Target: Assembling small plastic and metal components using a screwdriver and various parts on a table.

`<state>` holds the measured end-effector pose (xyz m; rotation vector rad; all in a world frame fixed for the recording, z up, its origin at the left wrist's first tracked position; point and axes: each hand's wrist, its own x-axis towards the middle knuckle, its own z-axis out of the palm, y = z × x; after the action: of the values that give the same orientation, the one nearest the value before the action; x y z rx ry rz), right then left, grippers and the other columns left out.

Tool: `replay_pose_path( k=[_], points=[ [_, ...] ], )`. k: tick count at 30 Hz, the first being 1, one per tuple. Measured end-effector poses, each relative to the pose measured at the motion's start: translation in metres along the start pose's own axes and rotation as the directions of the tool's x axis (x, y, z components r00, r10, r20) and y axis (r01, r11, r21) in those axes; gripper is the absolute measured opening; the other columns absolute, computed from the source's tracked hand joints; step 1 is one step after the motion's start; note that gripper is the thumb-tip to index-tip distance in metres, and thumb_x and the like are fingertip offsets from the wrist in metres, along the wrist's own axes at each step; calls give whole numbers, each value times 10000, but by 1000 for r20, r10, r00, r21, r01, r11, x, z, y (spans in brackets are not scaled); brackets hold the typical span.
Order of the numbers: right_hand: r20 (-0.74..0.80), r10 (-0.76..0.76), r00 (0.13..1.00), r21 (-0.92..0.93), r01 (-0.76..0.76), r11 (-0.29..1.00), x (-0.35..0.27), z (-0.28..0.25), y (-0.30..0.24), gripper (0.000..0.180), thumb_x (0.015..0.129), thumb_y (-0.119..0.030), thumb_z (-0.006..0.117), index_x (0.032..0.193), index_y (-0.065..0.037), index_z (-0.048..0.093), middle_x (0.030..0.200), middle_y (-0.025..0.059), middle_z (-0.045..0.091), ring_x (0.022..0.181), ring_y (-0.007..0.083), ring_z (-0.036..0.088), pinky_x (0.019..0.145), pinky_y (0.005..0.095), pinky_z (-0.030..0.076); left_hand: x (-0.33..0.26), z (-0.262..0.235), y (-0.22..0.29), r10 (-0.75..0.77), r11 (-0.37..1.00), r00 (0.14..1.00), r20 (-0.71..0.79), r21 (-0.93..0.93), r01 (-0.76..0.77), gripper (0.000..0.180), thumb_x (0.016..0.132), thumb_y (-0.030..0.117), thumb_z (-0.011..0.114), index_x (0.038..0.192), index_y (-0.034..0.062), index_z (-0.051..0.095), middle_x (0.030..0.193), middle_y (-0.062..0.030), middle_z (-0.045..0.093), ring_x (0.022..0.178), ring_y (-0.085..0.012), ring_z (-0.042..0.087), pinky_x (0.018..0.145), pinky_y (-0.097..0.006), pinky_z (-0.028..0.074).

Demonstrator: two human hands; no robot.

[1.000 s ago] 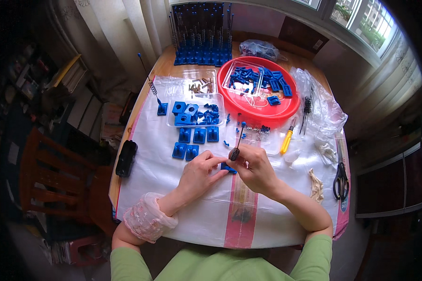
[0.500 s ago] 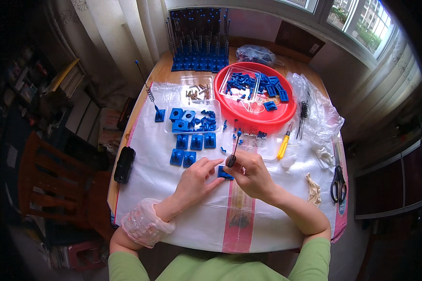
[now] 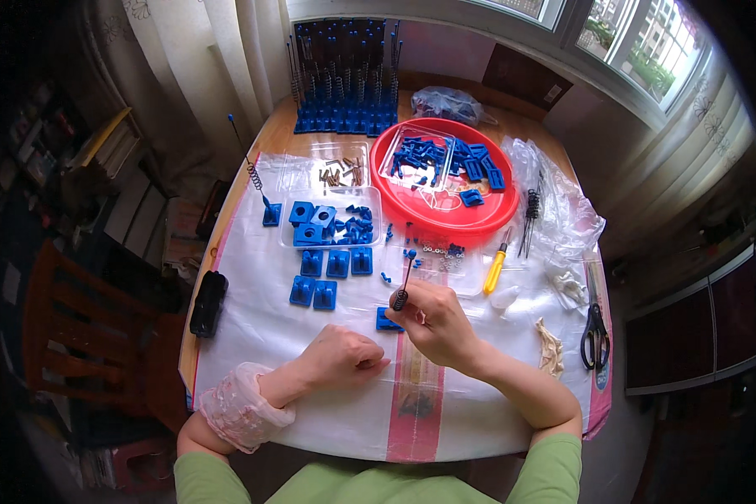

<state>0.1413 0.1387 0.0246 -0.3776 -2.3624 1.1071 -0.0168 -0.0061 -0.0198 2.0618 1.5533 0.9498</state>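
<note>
My right hand pinches a black coil spring whose thin straight stem rises to a small blue tip. It holds the spring upright over a blue square base, which lies on the white sheet partly covered by the fingers; whether the two are joined is hidden. Nearer to me on the left, my left hand rests on the sheet, apart from the base, with its fingers curled in. What it holds, if anything, cannot be seen. Several blue bases with upright lugs sit in two rows beyond my left hand.
A clear tray holds blue parts; brass-coloured pins lie behind it. A red basin contains more blue pieces. Finished-looking spring stands fill the back. A yellow-handled screwdriver, scissors and a black case lie around.
My left hand has drawn back from the blue base toward me, and its fingers have curled in. My right hand still pinches the spring at the base. The whole view has shifted slightly.
</note>
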Motion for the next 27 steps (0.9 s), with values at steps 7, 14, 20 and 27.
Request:
replay_pose_path(
  k=[7, 14, 20, 27],
  points=[
    [9, 3, 1000, 8, -3, 1000, 0, -1, -1, 167, 826, -31, 713, 849, 27, 558, 793, 198, 585, 727, 416, 584, 644, 482, 434, -1, 1, -2, -20, 998, 999, 28, 53, 19, 330, 828, 147, 723, 600, 81, 494, 558, -88, 517, 514, -300, 551, 495, -414, 419],
    [8, -7, 1000, 1, 7, 1000, 1, 0, 0, 174, 827, -40, 717, 846, 25, 556, 794, 193, 579, 729, 409, 581, 643, 480, 432, -4, 1, -8, -22, 999, 998, 64, 41, 19, 201, 714, 99, 700, 617, 81, 525, 579, -89, 530, 528, -303, 561, 504, -412, 429],
    [9, -6, 1000, -6, 6, 1000, 0, 0, 0, 175, 833, -38, 715, 848, 25, 553, 802, 194, 576, 732, 412, 580, 650, 486, 433, -4, 1, -9, -11, 999, 998, 58, 36, 9, 210, 708, 94, 699, 619, 77, 510, 578, -88, 521, 524, -305, 553, 500, -413, 424],
    [10, -4, 1000, -3, 4, 1000, 0, 0, 0, 182, 836, -36, 715, 853, 24, 545, 804, 196, 578, 729, 421, 585, 643, 491, 437, -3, -1, -7, -17, 999, 998, 58, 29, 16, 222, 706, 98, 699, 616, 77, 497, 577, -86, 517, 526, -312, 547, 498, -419, 417]
  ],
)
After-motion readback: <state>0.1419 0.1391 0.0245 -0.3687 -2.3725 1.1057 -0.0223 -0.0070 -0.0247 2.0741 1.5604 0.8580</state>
